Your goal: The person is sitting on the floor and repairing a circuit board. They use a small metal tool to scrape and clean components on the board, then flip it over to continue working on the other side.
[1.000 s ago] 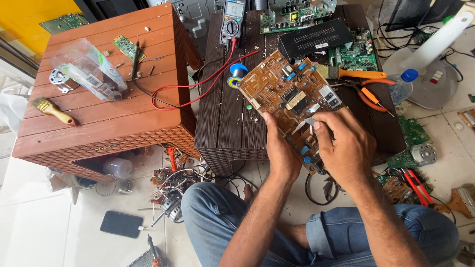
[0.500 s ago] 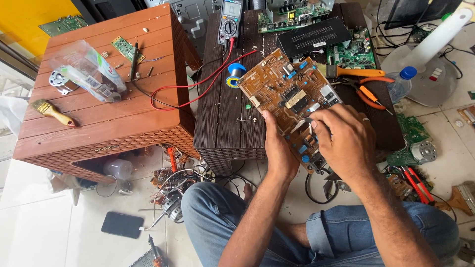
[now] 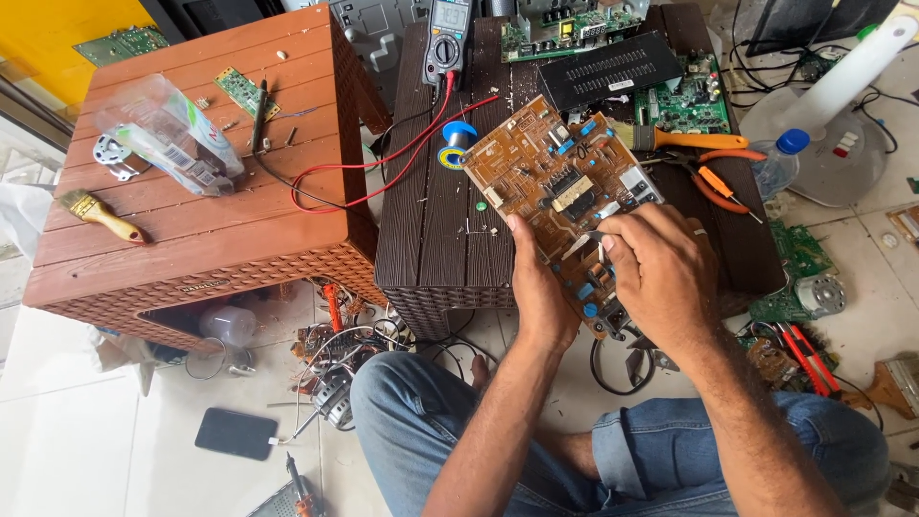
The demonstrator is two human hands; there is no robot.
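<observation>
A brown circuit board (image 3: 550,177) with blue and black parts is held tilted above the dark brown stool (image 3: 436,230). My left hand (image 3: 538,287) grips its lower left edge, thumb on the top face. My right hand (image 3: 661,268) rests over the board's lower right part, fingertips pinched on a small component near the middle. What the fingers pinch is too small to make out.
A multimeter (image 3: 448,38) with red and black leads lies at the stool's back. A solder roll (image 3: 458,144), orange-handled pliers (image 3: 713,177) and a brush (image 3: 684,139) lie beside the board. The red-brown stool (image 3: 191,230) at left carries a plastic bag, a motor and a paintbrush (image 3: 96,215). Tools and a phone (image 3: 236,433) litter the floor.
The view has shifted slightly. My right hand's fingers have moved a little on the board; my left hand keeps its grip.
</observation>
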